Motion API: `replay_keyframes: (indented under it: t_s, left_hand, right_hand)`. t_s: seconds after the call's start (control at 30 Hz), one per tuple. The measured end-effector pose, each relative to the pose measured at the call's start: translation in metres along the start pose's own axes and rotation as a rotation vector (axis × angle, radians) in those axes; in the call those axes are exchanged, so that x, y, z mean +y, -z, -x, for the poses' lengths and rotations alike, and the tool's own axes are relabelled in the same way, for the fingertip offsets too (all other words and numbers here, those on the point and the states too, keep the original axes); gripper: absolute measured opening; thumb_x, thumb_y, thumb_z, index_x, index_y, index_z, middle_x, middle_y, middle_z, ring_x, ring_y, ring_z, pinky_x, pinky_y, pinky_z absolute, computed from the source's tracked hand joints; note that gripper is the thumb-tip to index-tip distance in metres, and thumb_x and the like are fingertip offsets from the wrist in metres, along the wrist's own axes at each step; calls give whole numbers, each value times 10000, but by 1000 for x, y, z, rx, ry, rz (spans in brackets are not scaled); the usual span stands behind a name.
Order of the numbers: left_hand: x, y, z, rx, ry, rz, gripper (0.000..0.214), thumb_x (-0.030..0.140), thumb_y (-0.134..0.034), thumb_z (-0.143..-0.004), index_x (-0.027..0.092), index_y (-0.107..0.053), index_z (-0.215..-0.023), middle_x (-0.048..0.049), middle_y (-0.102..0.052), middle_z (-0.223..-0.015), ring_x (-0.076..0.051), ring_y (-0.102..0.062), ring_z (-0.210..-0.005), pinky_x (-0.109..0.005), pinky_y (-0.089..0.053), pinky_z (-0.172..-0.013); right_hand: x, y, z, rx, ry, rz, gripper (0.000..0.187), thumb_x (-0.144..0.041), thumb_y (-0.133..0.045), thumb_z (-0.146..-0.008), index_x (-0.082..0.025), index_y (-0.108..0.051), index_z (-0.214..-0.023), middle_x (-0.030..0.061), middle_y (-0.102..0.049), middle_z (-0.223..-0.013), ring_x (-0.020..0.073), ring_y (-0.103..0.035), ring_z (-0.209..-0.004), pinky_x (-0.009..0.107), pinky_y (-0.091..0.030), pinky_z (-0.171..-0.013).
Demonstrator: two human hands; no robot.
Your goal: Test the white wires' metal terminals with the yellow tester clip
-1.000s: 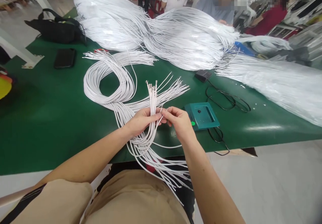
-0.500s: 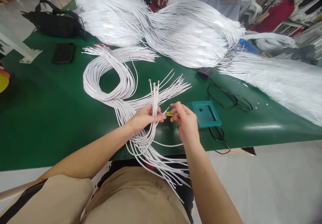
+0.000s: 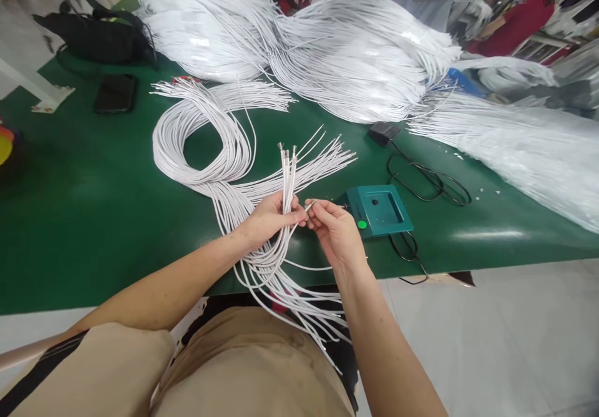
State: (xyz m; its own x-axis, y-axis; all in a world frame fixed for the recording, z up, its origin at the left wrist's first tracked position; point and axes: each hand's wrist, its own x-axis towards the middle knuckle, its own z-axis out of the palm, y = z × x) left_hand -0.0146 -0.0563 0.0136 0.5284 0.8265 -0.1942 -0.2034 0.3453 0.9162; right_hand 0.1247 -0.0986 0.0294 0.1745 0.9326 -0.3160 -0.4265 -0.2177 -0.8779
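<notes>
My left hand is closed around several white cables, whose stripped ends stick up above the thumb. One more white cable end points right from between the left thumb and fingers. My right hand pinches this end with thumb and forefinger, almost touching the left fingertips. Below the hands, the loose lengths of a cable bundle hang over the table's front edge. Just right of my right hand stands a teal device with a green round spot and a shallow tray.
A coiled white cable bundle lies on the green table. Large heaps of white cables cover the back. A black phone, a black bag and a black box with a cord lie around. Other people work behind.
My right hand has moved slightly left and its fingers have closed on the cable end. A yellow piece seen between the hands is now out of sight. The left hand has stayed put.
</notes>
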Motion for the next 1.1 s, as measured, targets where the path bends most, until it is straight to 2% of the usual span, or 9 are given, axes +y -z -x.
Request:
replay_keyframes:
  t_s: [0.1,0.17,0.3,0.43,0.57,0.73,1.1]
  left_hand:
    - [1,-1,1,-27,-8,-44,269,238,-716,-726,162,-462,-771,38,-587,-698,-91,-598,-653,-244,-454,-672]
    - [2,-2,1,-50,-6,-85,267,239,-704,-740,165,-449,-765,32,-595,-699,-97,-610,-658,-244,-459,-665]
    - [3,-5,3,-87,-1,-115,257,219,-677,-762,167,-425,-767,9,-626,-717,-119,-643,-676,-255,-468,-654]
    - [1,-6,4,-106,-33,-134,252,206,-664,-774,171,-415,-767,-2,-642,-713,-125,-643,-661,-257,-468,-623]
    - [1,-5,5,-102,-41,-162,233,206,-653,-780,170,-424,-760,4,-630,-662,-113,-618,-614,-239,-446,-579]
    - [4,-6,5,-76,-36,-182,208,191,-645,-781,165,-439,-764,13,-617,-653,-94,-593,-591,-233,-451,-586]
    - [-3,-1,1,-96,-54,-201,231,263,-669,-785,169,-459,-804,4,-610,-733,-105,-613,-657,-221,-471,-590]
  right_hand:
    - [1,-3,2,5,-44,-80,139,-270,-740,-660,-158,-663,-631,-48,-465,-545,77,-412,-526,245,-384,-550]
    - [-2,-3,1,-1,-62,-82,174,-270,-715,-670,-161,-620,-572,-48,-446,-538,76,-397,-513,244,-386,-540]
    - [-12,-2,-4,-23,-52,15,295,-447,-675,-729,-155,-697,-704,-48,-410,-538,80,-379,-495,235,-365,-500]
    - [-19,-3,-7,-119,-110,129,340,-489,-716,-695,-167,-639,-622,-59,-377,-500,93,-408,-464,254,-387,-495]
    - [-17,0,-5,-176,-197,47,346,-481,-750,-683,-174,-606,-617,-66,-388,-518,100,-458,-494,266,-423,-554]
    - [-11,7,1,-203,-231,-86,337,-488,-772,-678,-184,-626,-676,-62,-384,-568,101,-436,-558,279,-452,-639]
    - [-10,8,8,-42,-67,-13,278,-402,-780,-691,-150,-744,-803,-6,-576,-649,102,-495,-609,279,-466,-648]
